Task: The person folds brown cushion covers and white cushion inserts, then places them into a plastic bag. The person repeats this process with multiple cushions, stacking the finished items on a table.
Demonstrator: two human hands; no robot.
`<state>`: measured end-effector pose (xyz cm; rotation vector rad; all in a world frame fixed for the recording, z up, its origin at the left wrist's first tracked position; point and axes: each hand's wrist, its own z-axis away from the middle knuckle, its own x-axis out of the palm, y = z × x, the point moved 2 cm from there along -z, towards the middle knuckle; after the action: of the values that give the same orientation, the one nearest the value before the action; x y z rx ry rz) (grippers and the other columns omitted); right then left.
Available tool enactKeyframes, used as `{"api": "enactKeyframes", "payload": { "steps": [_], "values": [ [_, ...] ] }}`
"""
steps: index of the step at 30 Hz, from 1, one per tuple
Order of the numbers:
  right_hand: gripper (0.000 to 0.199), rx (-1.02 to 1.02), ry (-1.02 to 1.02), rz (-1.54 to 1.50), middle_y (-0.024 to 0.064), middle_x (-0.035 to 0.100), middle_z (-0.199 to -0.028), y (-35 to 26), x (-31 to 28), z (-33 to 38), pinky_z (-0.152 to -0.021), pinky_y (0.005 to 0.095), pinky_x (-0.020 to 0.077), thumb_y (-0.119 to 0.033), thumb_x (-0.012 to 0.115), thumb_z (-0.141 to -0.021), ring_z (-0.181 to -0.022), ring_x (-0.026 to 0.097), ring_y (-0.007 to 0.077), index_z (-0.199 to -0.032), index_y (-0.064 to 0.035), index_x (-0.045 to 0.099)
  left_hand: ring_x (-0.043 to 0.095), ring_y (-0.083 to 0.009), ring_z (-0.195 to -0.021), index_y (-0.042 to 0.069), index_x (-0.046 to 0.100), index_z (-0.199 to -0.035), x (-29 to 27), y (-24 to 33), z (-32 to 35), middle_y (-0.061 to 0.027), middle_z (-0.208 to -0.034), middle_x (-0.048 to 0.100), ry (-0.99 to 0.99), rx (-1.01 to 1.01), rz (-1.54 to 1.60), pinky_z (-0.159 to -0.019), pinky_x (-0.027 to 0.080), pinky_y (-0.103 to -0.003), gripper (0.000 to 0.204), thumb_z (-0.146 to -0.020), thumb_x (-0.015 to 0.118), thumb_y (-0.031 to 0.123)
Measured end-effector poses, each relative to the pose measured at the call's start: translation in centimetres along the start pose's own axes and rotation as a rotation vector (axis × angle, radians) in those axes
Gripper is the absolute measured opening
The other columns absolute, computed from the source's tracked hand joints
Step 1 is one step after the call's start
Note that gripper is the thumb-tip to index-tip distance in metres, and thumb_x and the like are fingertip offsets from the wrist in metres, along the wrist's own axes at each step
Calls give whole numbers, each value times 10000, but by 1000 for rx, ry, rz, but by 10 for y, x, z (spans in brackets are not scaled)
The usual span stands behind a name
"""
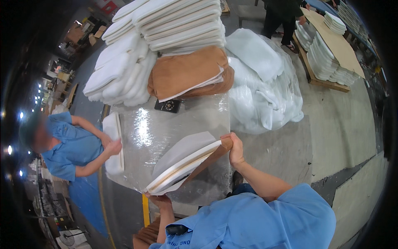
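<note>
I hold a long padded piece [184, 167] on edge above the table, one hand at each end. It has white and cream layers along its rim, a pale grey upper face and a brown side that faces me. My right hand [236, 151] is closed round its upper right end, fingers over the brown part. At the lower left end my left hand [159, 200] grips from below; part of its fingers is hidden behind the piece. Beyond lies a pile of brown fabric pieces [188, 70] with white edges, and a black flat object [167, 106] in front of it.
White padded pieces stand in tall stacks [180, 25] at the table's far side. White material in clear plastic [265, 87] bulges at the right. A co-worker [74, 143] at the left handles a white pad [112, 143]. Another person [284, 18] stands by a loaded pallet [327, 85].
</note>
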<state>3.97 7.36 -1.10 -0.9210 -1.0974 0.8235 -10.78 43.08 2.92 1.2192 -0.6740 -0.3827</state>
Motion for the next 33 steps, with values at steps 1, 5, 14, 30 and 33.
{"api": "enactKeyframes", "payload": {
  "steps": [1, 5, 14, 30, 33],
  "values": [
    [499, 15, -2, -7, 116, 688, -1004, 1, -1, -1, -949, 345, 461, -368, 383, -1100, -986, 617, 207, -995, 16, 684, 603, -311, -1311, 85, 498, -1426, 1, -1, 1, -138, -1410, 595, 0, -12, 11, -1067, 527, -482, 714, -1015, 411, 662],
    [533, 60, -9, 15, 80, 703, -1000, 2, -2, -5, -949, 335, 465, -433, 396, -1102, -993, 624, 174, -985, -22, 715, 591, -321, -1321, 106, 496, -1453, 4, 0, 7, -134, -1438, 575, -16, 53, -41, -1067, 522, -497, 746, -1001, 411, 693],
    [532, 363, 46, -518, 127, 704, -953, 17, 11, -26, -930, 383, 512, -511, 502, -1073, -972, 664, 257, -924, -41, 703, 643, -376, -1262, 11, 580, -1408, 16, 14, 2, -173, -1375, 650, -65, -173, 133, -1090, 533, -480, 743, -968, 460, 597],
    [434, -449, -468, 71, 27, 653, -825, -218, 169, 35, -763, 287, 475, -331, 504, -1109, -787, 579, 123, -882, -8, 685, 654, -402, -1207, -51, 497, -1469, 210, 231, 126, -250, -1278, 663, -774, 990, -1021, -1011, 520, -461, 805, -910, 790, 449],
    [559, -510, -668, 123, 71, 711, -932, -203, 182, 46, -830, 308, 496, -446, 400, -1134, -886, 639, 160, -992, 1, 705, 690, -403, -1114, -19, 540, -1447, 191, 234, 118, -240, -1226, 690, -622, 794, -1296, -922, 557, -441, 818, -813, 880, 371]
  ]
}}
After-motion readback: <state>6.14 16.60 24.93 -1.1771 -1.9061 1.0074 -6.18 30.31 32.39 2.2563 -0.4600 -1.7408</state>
